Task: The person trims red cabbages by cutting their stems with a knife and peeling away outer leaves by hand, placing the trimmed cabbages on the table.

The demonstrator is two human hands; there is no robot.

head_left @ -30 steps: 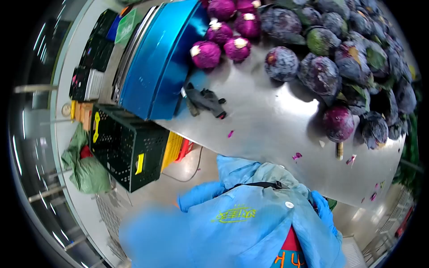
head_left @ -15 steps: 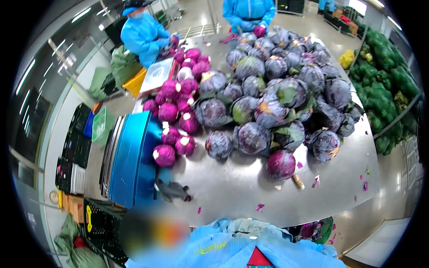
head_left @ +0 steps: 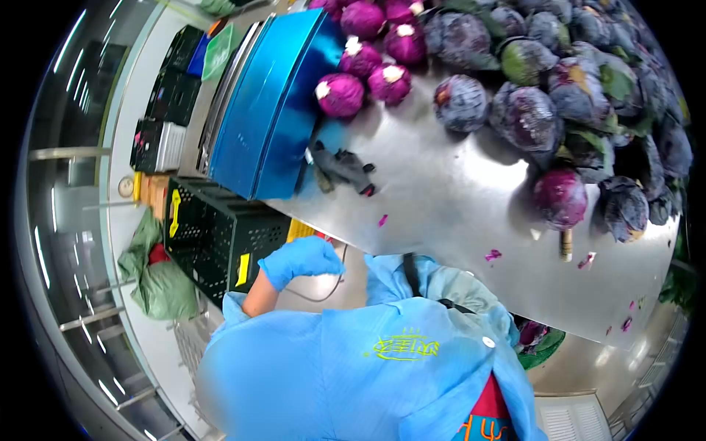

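Observation:
My left hand (head_left: 301, 260), in a blue glove, is raised beside the near left edge of the metal table (head_left: 441, 198). Its fingers are curled together, and nothing shows in them. Close behind it stands a black perforated crate (head_left: 202, 235) with yellow handles. My right hand is out of view. On the table, a dark grey object (head_left: 346, 170) lies near the blue metal box (head_left: 254, 110). Trimmed purple cabbages (head_left: 340, 95) sit beside the box, and a large pile of untrimmed cabbages (head_left: 526, 117) fills the far right.
A short wooden handle (head_left: 565, 245) lies by a purple cabbage (head_left: 560, 199) near the table's front. Leaf scraps (head_left: 493, 255) are scattered about. Black crates (head_left: 173, 92), a green basket (head_left: 218, 55) and a green sack (head_left: 165, 290) stand at the left.
The view has turned left and down, so the table contents appear higher and farther right. My left hand has come into view, and the two co-workers have left it.

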